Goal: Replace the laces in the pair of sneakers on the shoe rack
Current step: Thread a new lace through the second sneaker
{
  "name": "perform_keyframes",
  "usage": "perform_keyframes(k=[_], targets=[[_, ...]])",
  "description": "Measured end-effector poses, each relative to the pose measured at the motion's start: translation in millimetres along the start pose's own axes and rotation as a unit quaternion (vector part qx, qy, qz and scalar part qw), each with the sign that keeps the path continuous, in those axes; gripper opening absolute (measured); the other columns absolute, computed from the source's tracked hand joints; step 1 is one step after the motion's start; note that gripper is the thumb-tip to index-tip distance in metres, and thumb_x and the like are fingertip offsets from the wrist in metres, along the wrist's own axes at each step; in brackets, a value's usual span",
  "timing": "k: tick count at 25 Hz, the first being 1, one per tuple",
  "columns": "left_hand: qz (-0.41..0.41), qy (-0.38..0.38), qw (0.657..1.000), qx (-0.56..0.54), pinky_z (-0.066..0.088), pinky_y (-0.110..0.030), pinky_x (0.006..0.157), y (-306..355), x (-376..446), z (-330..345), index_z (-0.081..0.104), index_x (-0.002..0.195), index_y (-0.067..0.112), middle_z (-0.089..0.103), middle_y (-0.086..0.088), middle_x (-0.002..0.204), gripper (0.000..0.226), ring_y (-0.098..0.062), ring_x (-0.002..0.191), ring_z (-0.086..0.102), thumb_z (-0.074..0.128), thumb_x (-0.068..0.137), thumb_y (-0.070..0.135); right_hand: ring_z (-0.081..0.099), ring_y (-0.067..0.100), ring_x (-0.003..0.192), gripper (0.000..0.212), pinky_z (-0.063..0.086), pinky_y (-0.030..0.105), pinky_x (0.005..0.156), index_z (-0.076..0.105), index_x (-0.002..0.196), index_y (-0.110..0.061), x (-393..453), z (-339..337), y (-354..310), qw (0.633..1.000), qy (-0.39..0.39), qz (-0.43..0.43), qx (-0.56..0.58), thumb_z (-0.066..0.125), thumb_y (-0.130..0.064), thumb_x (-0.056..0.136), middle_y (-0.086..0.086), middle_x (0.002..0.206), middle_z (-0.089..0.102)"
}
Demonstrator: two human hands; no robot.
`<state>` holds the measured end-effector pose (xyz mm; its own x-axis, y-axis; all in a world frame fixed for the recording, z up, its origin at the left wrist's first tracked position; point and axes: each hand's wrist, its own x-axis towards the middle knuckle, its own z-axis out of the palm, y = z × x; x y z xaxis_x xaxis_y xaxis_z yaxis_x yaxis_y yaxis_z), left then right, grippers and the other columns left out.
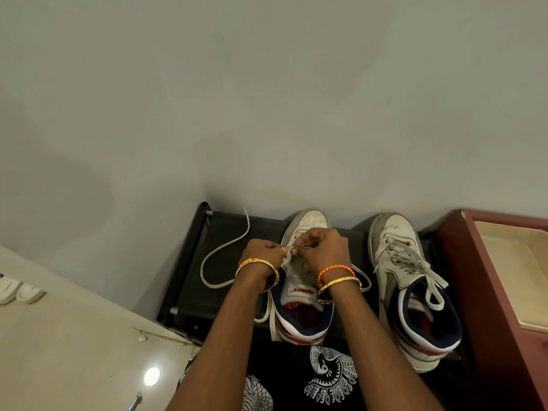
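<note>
Two white sneakers with navy and red collars stand on a black shoe rack (pixel 207 280), toes to the wall. My left hand (pixel 264 252) and my right hand (pixel 323 249) meet over the eyelets of the left sneaker (pixel 299 310), each pinching the white lace (pixel 219 253) there. The lace's long free end loops out to the left across the rack top. The right sneaker (pixel 412 286) is fully laced with a tied bow. My hands hide the left sneaker's eyelets.
A grey wall rises directly behind the rack. A maroon cabinet (pixel 486 292) with a cream tray on top stands to the right. Tiled floor lies at lower left, with white footwear (pixel 20 289) at the left edge.
</note>
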<state>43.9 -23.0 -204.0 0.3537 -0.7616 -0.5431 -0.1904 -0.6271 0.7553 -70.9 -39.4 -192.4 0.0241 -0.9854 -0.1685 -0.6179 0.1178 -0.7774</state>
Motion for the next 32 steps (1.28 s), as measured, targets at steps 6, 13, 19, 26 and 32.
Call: perform_keyframes(k=[6, 13, 19, 26, 32], targets=[[-0.011, -0.004, 1.0, -0.028, 0.048, -0.04, 0.094, -3, 3, -1, 0.07, 0.104, 0.005, 0.067, -0.013, 0.105, 0.019, -0.026, 0.101, 0.059, 0.062, 0.087, 0.01, 0.064, 0.01, 0.073, 0.012, 0.052, 0.024, 0.078, 0.071, 0.072, -0.016, 0, 1, 3, 1.0, 0.0, 0.002, 0.01, 0.076, -0.004, 0.074, 0.001, 0.075, 0.071], [-0.018, -0.026, 0.999, -0.043, 0.042, -0.031, 0.085, -1, 1, -3, 0.068, 0.106, 0.002, 0.065, -0.013, 0.105, 0.02, -0.019, 0.09, 0.055, 0.059, 0.089, 0.009, 0.064, 0.004, 0.068, 0.028, 0.052, 0.023, 0.076, 0.064, 0.062, -0.025, -3, 1, -1, 1.0, -0.022, 0.01, 0.015, 0.073, -0.003, 0.076, -0.004, 0.066, 0.068], [-0.166, -0.089, 0.967, -0.172, 0.041, -0.03, 0.06, 7, -1, -13, 0.052, 0.123, 0.001, 0.059, -0.01, 0.098, 0.041, -0.018, 0.073, 0.052, 0.057, 0.091, 0.027, 0.062, 0.007, 0.071, 0.029, 0.05, 0.022, 0.075, 0.053, 0.075, -0.02, 1, 0, -3, 0.998, -0.035, 0.047, 0.022, 0.076, -0.004, 0.073, -0.001, 0.07, 0.068], [-0.04, -0.073, 0.993, -0.086, 0.05, -0.026, 0.072, 1, 7, -10, 0.058, 0.119, -0.006, 0.062, -0.02, 0.114, 0.029, -0.021, 0.083, 0.056, 0.053, 0.092, 0.003, 0.056, 0.023, 0.107, 0.047, 0.047, 0.031, 0.091, 0.05, 0.12, -0.015, -7, -3, -8, 0.997, -0.035, 0.011, -0.07, 0.072, -0.01, 0.078, 0.007, 0.109, 0.059], [0.089, 0.042, 0.995, -0.009, 0.046, -0.033, 0.084, -4, 6, -8, 0.058, 0.091, 0.005, 0.06, -0.014, 0.098, 0.012, -0.021, 0.089, 0.056, 0.052, 0.095, 0.015, 0.041, 0.036, 0.117, 0.055, 0.038, 0.042, 0.097, 0.044, 0.123, -0.012, -29, -8, 9, 0.983, 0.088, 0.102, -0.121, 0.07, -0.008, 0.075, 0.017, 0.127, 0.038]])
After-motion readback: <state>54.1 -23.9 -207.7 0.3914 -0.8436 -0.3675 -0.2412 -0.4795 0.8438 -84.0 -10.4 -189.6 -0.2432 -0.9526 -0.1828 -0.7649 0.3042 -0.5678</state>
